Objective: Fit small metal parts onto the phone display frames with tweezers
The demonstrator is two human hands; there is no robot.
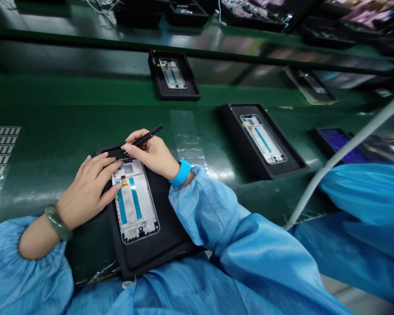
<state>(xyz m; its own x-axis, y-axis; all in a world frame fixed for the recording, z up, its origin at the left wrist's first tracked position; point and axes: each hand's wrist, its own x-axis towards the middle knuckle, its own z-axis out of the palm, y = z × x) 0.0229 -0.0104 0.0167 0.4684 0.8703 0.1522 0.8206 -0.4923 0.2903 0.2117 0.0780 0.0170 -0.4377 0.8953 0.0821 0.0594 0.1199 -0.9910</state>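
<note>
The phone frame (135, 201) lies face-up in a matte black tray (157, 245) on the glossy green conveyor (52, 131), just in front of the person; it seems mid-assembly, since two blue adhesive strips and a small orange flex part (123, 179) near its top are in place, while the rest of the pale metal chassis is bare. The left hand (85, 192) rests flat with loose, spread fingers, fingertips touching the frame's upper left edge beside the flex; the right hand (151, 153) pinches a slim black stylus-like tool (146, 137) (its tip is hidden by the fingers) over the frame's top end. Further trays (259, 140) holding similar frames sit apart along the belt.
</note>
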